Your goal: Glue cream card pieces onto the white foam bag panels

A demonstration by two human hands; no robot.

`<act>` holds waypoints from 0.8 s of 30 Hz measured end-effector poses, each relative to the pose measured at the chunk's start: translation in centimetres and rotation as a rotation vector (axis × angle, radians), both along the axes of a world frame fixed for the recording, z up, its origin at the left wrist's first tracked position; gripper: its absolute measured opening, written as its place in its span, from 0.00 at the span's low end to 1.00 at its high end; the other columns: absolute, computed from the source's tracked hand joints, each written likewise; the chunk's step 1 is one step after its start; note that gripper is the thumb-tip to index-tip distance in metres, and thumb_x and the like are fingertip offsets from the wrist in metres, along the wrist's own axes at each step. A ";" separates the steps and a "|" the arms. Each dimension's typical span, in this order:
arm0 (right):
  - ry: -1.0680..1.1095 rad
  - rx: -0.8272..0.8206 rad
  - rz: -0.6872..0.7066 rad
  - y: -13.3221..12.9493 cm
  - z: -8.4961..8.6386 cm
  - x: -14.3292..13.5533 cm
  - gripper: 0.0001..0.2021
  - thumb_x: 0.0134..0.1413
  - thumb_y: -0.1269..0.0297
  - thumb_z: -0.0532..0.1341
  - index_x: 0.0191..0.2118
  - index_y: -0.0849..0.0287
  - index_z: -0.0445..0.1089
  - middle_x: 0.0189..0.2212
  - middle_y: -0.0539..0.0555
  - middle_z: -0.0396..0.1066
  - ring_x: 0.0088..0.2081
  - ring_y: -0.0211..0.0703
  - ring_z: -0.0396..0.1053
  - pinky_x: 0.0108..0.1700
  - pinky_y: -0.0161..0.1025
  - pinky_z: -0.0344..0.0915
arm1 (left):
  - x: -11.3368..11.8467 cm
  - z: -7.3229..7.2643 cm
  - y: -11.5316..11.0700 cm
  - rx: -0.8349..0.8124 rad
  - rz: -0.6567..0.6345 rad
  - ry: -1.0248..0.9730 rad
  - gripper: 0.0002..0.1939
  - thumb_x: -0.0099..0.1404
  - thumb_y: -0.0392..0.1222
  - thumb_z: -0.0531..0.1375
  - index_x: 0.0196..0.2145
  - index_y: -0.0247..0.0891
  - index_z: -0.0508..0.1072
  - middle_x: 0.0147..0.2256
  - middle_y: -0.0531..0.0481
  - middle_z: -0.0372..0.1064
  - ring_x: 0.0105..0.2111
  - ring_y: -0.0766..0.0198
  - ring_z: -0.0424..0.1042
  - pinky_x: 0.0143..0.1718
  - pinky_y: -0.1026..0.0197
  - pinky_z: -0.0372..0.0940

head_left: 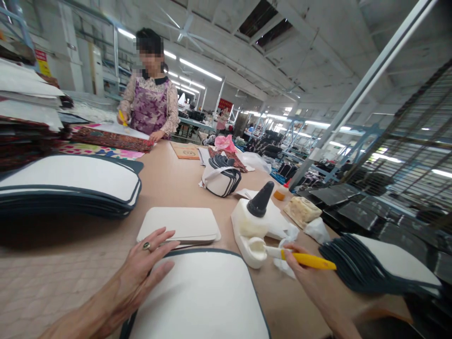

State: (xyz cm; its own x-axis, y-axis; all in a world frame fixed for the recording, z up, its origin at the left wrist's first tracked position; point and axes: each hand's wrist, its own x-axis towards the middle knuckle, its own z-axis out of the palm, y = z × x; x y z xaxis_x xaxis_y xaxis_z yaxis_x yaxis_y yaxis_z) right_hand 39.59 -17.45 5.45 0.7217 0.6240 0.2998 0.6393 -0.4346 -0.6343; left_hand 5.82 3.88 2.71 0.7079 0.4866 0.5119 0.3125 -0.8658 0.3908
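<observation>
My left hand (pixel 150 261), wearing a ring, hovers or rests with fingers stretched at the edge of a large white panel (pixel 203 292) with dark blue borders. I cannot tell if it touches. Just beyond its fingertips lies a small stack of white rounded boards (pixel 178 223). My right hand (pixel 298 263) is closed around a brush (pixel 312 260) with a yellow handle. The brush's front end is at the round opening of a white plastic container (pixel 243 235), its bristles hidden inside. A black cone (pixel 260 200) caps the container's far end.
Stacks of dark-edged white panels stand at left (pixel 74 174) and right (pixel 391 259). A bundle of small pieces (pixel 222 176), a small red-capped bottle (pixel 281 190) and a yellowish block (pixel 302 212) sit farther back. Across the table (pixel 169 176) a co-worker (pixel 150 101) holds another yellow tool.
</observation>
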 end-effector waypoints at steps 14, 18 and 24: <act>-0.150 -0.222 0.496 -1.9 1.9 -0.7 0.09 0.45 0.65 0.56 0.32 0.55 0.74 0.30 0.54 0.70 0.32 0.45 0.70 0.35 0.38 0.66 | -2.5 -2.0 4.9 0.001 0.070 0.042 0.18 0.66 0.48 0.49 0.48 0.40 0.69 0.51 0.44 0.65 0.53 0.54 0.61 0.53 0.51 0.59; -0.020 0.019 0.245 -2.7 1.5 1.5 0.09 0.39 0.57 0.64 0.30 0.53 0.75 0.31 0.55 0.74 0.34 0.51 0.72 0.33 0.39 0.69 | -2.7 -2.1 5.4 -0.066 0.001 0.071 0.16 0.64 0.34 0.49 0.48 0.37 0.67 0.48 0.43 0.67 0.49 0.59 0.65 0.51 0.57 0.61; 0.328 0.256 0.269 9.3 5.9 -2.6 0.18 0.43 0.50 0.63 0.38 0.57 0.72 0.19 0.49 0.66 0.21 0.40 0.65 0.22 0.35 0.63 | -0.2 -2.0 6.4 0.021 -0.049 0.377 0.12 0.61 0.28 0.54 0.41 0.37 0.68 0.42 0.47 0.68 0.45 0.59 0.64 0.47 0.58 0.61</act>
State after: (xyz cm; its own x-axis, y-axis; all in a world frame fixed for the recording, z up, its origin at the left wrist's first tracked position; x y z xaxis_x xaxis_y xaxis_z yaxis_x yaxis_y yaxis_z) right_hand 37.02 -8.10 11.32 0.6274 0.7368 0.2520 0.4563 -0.0857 -0.8857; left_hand 5.60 10.24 0.73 0.8708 0.4392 0.2210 0.3885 -0.8901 0.2381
